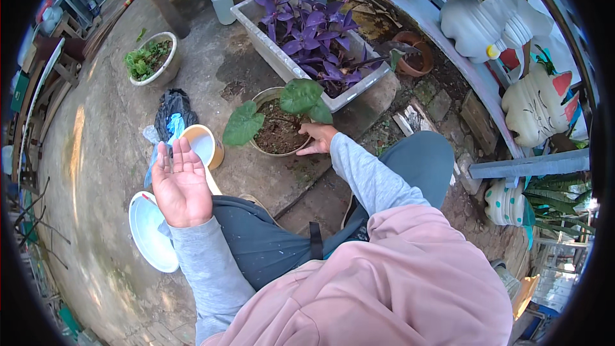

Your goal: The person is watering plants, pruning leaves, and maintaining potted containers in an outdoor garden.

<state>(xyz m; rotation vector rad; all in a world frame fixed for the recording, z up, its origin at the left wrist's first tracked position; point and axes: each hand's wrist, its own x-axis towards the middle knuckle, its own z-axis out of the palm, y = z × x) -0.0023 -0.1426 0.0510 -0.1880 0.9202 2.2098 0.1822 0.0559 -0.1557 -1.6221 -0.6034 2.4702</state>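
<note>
Concrete floor; grey planter at 12 o'clock. Left grip apart; right grip touches flowerpot rim, closure unclear.

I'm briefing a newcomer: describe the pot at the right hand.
Find the long grey planter of purple plants. Just below it in the picture stands a round pot, the right hand at its rim. Unlike its neighbours, it bears broad green leaves.
</note>
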